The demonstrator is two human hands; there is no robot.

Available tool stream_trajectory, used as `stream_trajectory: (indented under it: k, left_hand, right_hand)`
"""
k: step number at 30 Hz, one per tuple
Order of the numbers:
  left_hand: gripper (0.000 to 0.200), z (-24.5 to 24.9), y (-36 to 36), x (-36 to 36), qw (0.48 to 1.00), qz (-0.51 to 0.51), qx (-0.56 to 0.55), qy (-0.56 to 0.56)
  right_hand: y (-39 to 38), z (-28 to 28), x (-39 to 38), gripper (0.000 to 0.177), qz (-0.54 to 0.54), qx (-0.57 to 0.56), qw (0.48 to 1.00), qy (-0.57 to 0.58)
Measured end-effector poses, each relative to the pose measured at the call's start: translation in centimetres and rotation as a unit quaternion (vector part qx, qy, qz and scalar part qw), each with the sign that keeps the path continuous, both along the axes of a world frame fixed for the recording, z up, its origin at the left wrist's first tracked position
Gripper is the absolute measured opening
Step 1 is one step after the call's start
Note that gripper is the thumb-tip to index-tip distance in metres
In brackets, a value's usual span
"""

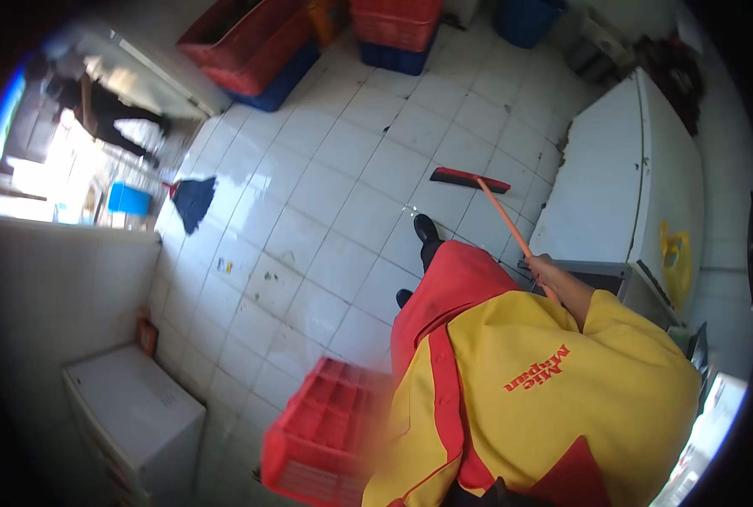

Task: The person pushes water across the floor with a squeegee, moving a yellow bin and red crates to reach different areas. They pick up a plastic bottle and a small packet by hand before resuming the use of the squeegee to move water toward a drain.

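Observation:
My right hand (545, 270) is wrapped round the orange pole of a floor squeegee (503, 211). The squeegee's red and black head (469, 179) rests on the white tiled floor (351, 177), beyond my black boots (425, 228). Close beside my right hand stands a white cabinet-like appliance (592, 177). My left hand does not show. A red plastic crate (321, 414) stands to the left of my body; a blurred patch covers part of it.
Through the doorway at the upper left is another person (102, 110). A dark mop head (194, 203) lies near the threshold. Stacked red crates (250, 46), a blue bucket (527, 21) and a white box-like appliance (136, 401) stand around the floor. A yellow bag (674, 262) hangs at right.

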State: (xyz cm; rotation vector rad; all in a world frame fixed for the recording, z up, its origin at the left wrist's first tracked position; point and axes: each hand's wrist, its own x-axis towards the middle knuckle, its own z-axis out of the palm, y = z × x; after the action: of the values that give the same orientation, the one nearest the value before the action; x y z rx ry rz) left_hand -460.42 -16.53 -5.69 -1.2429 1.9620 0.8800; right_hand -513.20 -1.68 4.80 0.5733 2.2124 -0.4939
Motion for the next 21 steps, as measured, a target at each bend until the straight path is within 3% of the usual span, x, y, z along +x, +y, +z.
stream_trajectory:
  k: [6,11,12,13,14,15,16,17,19,21]
  left_hand:
    - [0.025,-2.5,-11.6,-8.0,0.974,-0.215,0.066,-0.028]
    - [0.027,-6.4,-26.3,-24.8,0.898,-0.441,-0.001,-0.017]
    - [0.03,-1.8,-28.7,-31.8,0.924,-0.378,-0.037,0.048]
    - [0.032,2.1,-30.0,-39.5,0.917,-0.396,-0.048,0.018]
    - [0.042,-3.5,-33.3,-43.1,0.932,-0.34,-0.081,0.096]
    - [0.046,-0.9,-34.3,-49.9,0.902,-0.406,-0.052,0.135]
    - [0.04,1.5,-33.4,-56.0,0.957,-0.259,-0.047,0.123]
    - [0.038,2.9,-33.0,-61.1,0.942,-0.28,-0.026,0.182]
    - [0.038,5.0,-30.4,-70.2,0.923,-0.283,0.022,0.259]
    - [0.036,6.3,-26.8,-77.9,0.91,-0.3,0.063,0.28]
  right_hand:
    - [-1.1,3.4,1.6,0.038,-0.035,0.003,0.997,0.068]
    - [-1.6,3.6,-3.6,0.037,-0.1,-0.018,0.991,0.092]
    - [-1.3,3.2,-5.1,0.037,-0.095,-0.039,0.988,0.111]
    - [-0.8,2.7,-6.3,0.037,-0.087,-0.059,0.986,0.129]
    - [0.1,1.8,-7.6,0.035,-0.081,-0.113,0.981,0.138]
    - [-0.3,3.7,-8.4,0.036,-0.055,-0.125,0.972,0.19]
    - [0.5,4.8,-9.4,0.038,-0.054,-0.129,0.987,0.079]
    - [0.4,6.5,-10.3,0.035,-0.09,-0.104,0.989,-0.061]
    - [0.4,5.6,-10.1,0.029,-0.122,0.041,0.987,0.092]
    - [0.3,8.0,-12.4,0.028,-0.153,0.039,0.986,0.055]
